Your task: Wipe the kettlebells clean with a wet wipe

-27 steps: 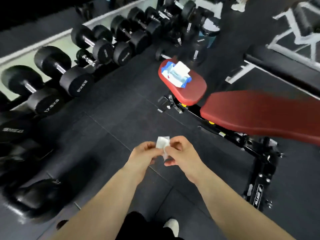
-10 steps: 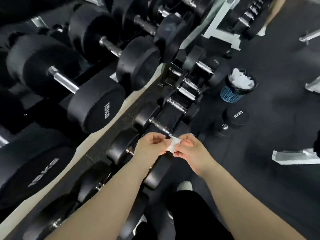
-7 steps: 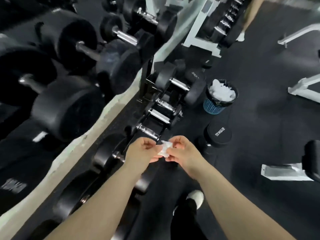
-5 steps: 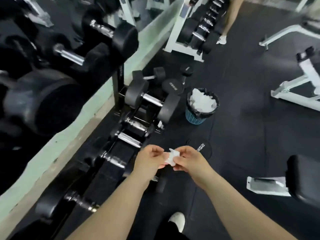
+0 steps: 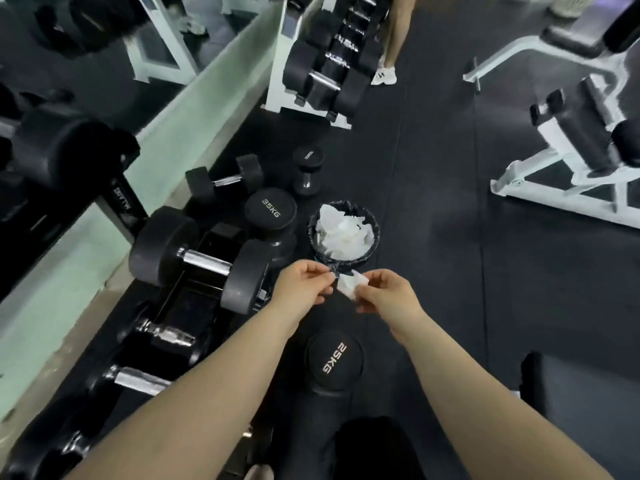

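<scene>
Here's the wet wipe, a small white crumpled square, soft and creased, held up just at the near edge of the bin. The left hand pinches its left edge between thumb and forefinger, the other fingers curled in. The right hand pinches the opposite side the same way, so the wipe sits taut between them. The bin itself is round, lined with glossy black plastic and heaped with crumpled white wipes. Nearer the person than the bin, a round matte-black dumbbell stands on end, marked 25KG. Left of the bin stands another upright one, marked 35KG, and further left a big dumbbell with a bright knurled steel handle lies on a low black rack. Beyond the bin, a small upright dumbbell stands beside a hex-ended one lying flat. The dark rubber floor runs out right of the bin to a white tubular bench frame.
</scene>
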